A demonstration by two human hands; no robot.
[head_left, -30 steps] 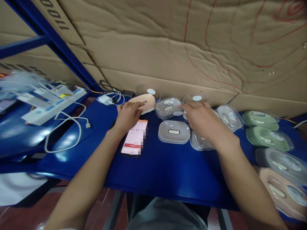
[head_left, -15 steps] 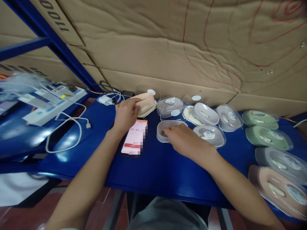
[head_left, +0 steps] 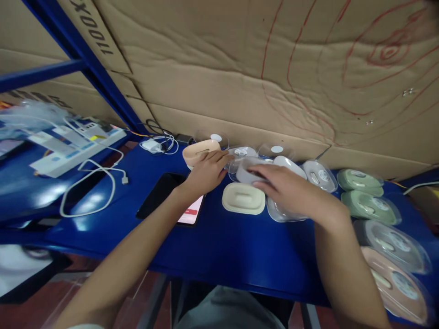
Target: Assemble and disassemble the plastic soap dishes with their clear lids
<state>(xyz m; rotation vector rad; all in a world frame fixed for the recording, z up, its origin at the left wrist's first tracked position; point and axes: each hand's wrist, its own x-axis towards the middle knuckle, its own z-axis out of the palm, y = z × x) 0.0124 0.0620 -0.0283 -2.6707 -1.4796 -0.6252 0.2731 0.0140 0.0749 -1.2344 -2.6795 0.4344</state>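
My right hand [head_left: 286, 185] is closed on the rim of a pale grey oval soap dish tray [head_left: 247, 171], raised off the table and slightly blurred. Below it, a cream oval base [head_left: 243, 198] lies flat on the blue table. My left hand [head_left: 210, 172] is stretched out beside the tray with its fingers extended, and I see nothing held in it. A peach soap dish tray [head_left: 197, 153] rests just behind and left of that hand. Beyond the hands stands a grey soap dish with a clear lid [head_left: 243, 151].
Phones [head_left: 161, 194] lie under and beside my left forearm. A power strip [head_left: 78, 153] and white cables are at the left. Lidded green soap dishes [head_left: 370, 208], a grey one and a peach one [head_left: 394, 283] line the right. Cardboard [head_left: 212, 82] walls the back.
My right hand has lifted the grey tray up and back, uncovering the cream base. My left hand has let go of the peach tray and moved right. The view has shifted slightly.
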